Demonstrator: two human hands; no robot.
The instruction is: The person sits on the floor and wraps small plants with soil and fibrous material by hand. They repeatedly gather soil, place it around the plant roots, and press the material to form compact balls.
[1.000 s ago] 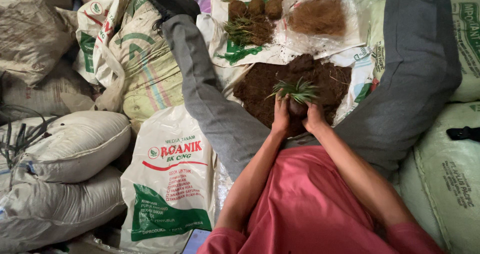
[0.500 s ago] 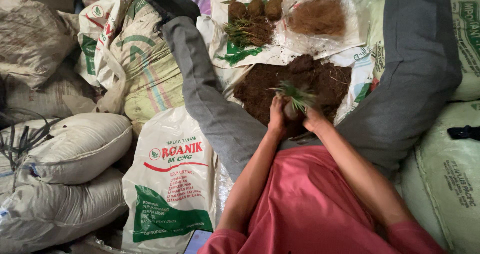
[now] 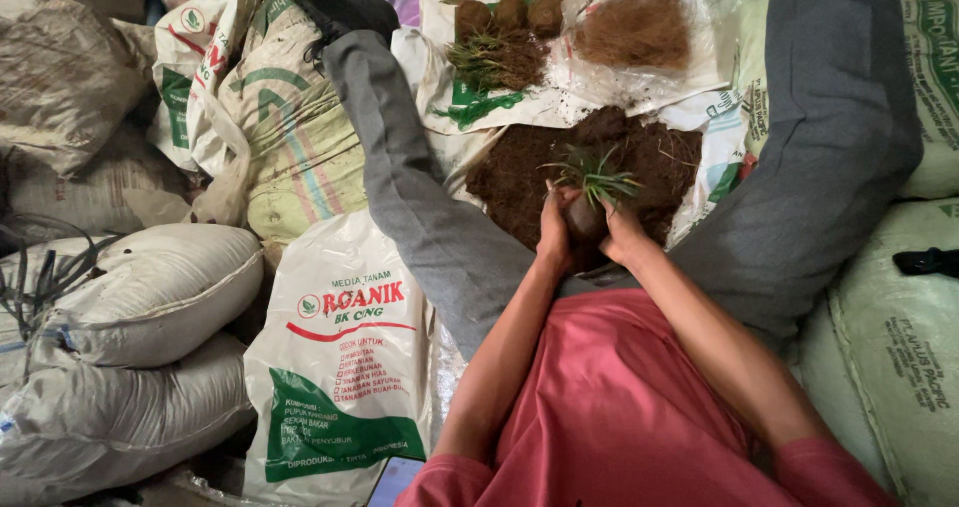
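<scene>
My left hand point(image 3: 552, 229) and my right hand point(image 3: 621, 235) are cupped together around a small seedling point(image 3: 595, 179) with thin green leaves and a dark ball of soil at its root. I hold it just above a heap of dark brown planting soil point(image 3: 529, 182) spread on a white plastic sheet point(image 3: 699, 117) between my legs. Beyond the heap lie three wrapped seedlings point(image 3: 509, 9), a bunch of loose seedlings point(image 3: 489, 57) and a pile of brown coconut fibre point(image 3: 635, 25).
My legs in grey trousers point(image 3: 420, 207) frame the soil on both sides. A white and green bag of planting medium point(image 3: 345, 367) lies at my left. Stuffed sacks point(image 3: 130, 297) are stacked on the left, and pale green sacks point(image 3: 899, 337) on the right.
My hands have stayed over the soil heap, pressing and turning the seedling's root ball; the leaves have shifted slightly. Nothing else has moved.
</scene>
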